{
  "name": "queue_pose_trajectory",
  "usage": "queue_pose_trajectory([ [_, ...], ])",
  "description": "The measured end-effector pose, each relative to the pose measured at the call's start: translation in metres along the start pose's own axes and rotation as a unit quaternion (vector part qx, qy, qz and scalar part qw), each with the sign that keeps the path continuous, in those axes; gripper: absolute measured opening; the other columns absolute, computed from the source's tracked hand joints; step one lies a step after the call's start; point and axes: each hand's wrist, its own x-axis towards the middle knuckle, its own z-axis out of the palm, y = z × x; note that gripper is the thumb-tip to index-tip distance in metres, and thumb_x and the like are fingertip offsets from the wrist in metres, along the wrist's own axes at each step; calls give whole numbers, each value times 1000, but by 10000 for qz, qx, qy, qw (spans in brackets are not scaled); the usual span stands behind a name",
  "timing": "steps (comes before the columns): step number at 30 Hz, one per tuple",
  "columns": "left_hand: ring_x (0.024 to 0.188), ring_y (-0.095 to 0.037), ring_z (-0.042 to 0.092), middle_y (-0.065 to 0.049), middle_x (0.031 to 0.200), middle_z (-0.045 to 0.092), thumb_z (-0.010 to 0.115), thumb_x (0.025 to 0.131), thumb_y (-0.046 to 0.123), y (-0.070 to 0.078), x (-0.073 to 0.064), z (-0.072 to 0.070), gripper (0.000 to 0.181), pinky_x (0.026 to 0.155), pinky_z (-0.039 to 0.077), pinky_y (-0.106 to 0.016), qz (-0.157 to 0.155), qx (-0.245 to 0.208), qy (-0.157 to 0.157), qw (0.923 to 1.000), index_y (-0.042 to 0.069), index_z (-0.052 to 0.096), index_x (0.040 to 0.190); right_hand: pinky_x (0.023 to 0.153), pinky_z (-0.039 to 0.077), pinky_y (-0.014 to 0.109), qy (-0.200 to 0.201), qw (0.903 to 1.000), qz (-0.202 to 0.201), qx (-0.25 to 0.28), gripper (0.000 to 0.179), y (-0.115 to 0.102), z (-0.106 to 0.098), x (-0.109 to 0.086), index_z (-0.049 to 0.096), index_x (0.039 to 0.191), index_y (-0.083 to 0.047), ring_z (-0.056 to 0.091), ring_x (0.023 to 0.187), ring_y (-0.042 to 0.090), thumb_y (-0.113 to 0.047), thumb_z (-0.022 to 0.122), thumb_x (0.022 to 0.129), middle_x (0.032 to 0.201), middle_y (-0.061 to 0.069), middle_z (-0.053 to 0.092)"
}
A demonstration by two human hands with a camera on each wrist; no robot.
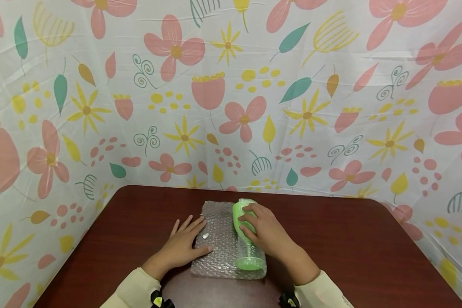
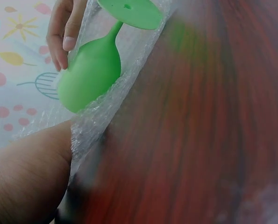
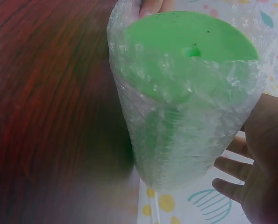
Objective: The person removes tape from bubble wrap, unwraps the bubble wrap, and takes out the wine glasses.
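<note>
A light green goblet [image 1: 237,214] lies on its side along the right part of a sheet of bubble wrap [image 1: 218,256], its bowl away from me and its round foot towards me. Over its right side the wrap is folded up, as the right wrist view shows around the goblet's foot [image 3: 195,35]. My right hand [image 1: 268,231] holds the wrapped bowl, fingers bent over it from the right. My left hand [image 1: 182,247] rests on the left edge of the bubble wrap, fingers spread. In the left wrist view the bowl [image 2: 92,70] is plain, while the left fingers are hidden.
Everything lies on a dark red-brown wooden table [image 1: 346,248]. Behind it hangs a white cloth [image 1: 223,141] with flower and leaf prints, close along the table's back edge. A small shiny white patch [image 1: 205,235] shows on the wrap near my left hand.
</note>
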Motion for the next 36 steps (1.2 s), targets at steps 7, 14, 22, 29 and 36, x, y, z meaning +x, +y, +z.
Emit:
queue_pose_trajectory([
  [7, 158, -33, 14, 3, 166, 30, 58, 90, 70, -5, -2, -1, 87, 120, 0, -66, -48, 65, 79, 9999, 21, 36, 159, 108, 43, 56, 40, 9999, -36, 116, 21, -2, -1, -1, 74, 111, -15, 53, 133, 30, -26, 74, 94, 135, 7, 62],
  [14, 157, -34, 15, 3, 166, 30, 60, 90, 68, -7, -5, -4, 86, 120, 0, -67, -88, 34, 113, 9999, 21, 37, 158, 110, 42, 55, -75, 10000, -27, 41, 22, -3, -1, -2, 71, 114, -16, 51, 139, 31, -25, 72, 95, 137, 3, 65],
  [22, 157, -35, 17, 1, 165, 33, 62, 89, 67, -11, -7, -8, 85, 120, 1, -68, -113, 6, 146, 9998, 20, 40, 157, 112, 41, 54, -62, 10000, -40, -55, 26, -1, 2, -3, 72, 121, -19, 52, 137, 30, -27, 70, 96, 136, 2, 64],
  [29, 157, -34, 15, 3, 166, 32, 61, 89, 68, -16, -7, -10, 85, 120, 0, -68, -152, -16, 137, 9998, 22, 40, 157, 112, 41, 54, -51, 9997, -163, -185, 30, 0, 1, -4, 73, 125, -22, 53, 134, 30, -26, 70, 96, 135, 4, 63],
  [36, 158, -33, 14, 4, 166, 30, 59, 90, 69, -21, -10, -12, 85, 120, -1, -67, -189, -12, 27, 9998, 22, 38, 158, 108, 43, 54, 107, 9995, -235, -188, 26, 1, 3, -4, 75, 121, -19, 55, 130, 29, -23, 72, 95, 132, 8, 63],
])
